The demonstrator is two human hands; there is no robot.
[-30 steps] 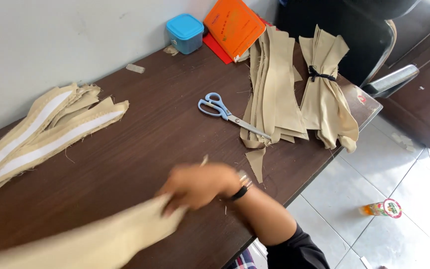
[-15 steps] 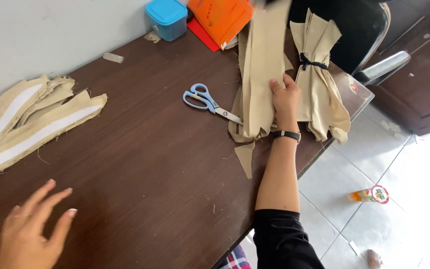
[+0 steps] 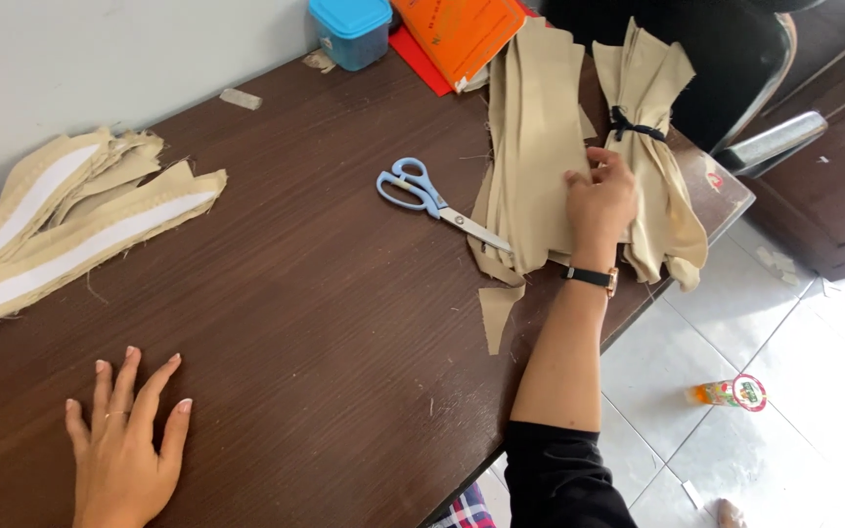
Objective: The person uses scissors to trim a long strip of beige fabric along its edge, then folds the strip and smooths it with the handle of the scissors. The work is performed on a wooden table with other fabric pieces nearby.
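Grip first: left hand (image 3: 124, 450) lies flat on the dark counter (image 3: 325, 323) at the near edge, fingers spread, palm down, holding nothing. Right hand (image 3: 600, 200) is further out, arm stretched across, fingertips pressed on the top of the stack of tan fabric strips (image 3: 535, 147); fingers curl at the strips' right edge but whether it has pinched one or only pushes down, can't tell. Stack sits toward the counter's right side, w/ a couple of loose ends (image 3: 499, 313) poking out toward the near edge. Risk 1, as I judge it: the stack is loose, not tied, so a pull on one strip could drag neighbours w/ it and fan the pile out, or send the bottom pieces off the counter to the tiled floor (image 3: 784, 323). Risk 2: blue-handled scissors (image 3: 432, 200) lie just beside the stack's left edge, blade tip touching or under the fabric; a sideways drag could snag on the blade or shove the scissors along. Risk 3: the tied bundle (image 3: 652, 147), bound w/ a black band, lies at the counter's right corner w/ its lower end hanging over; a nudge from the wrist may tip it off. Farther back, the blue-lidded tub (image 3: 352, 29) and orange folder (image 3: 462, 34) sit well apart from the hand, low risk. Strips w/ white lining (image 3: 61, 225) at far left lie out of the way.
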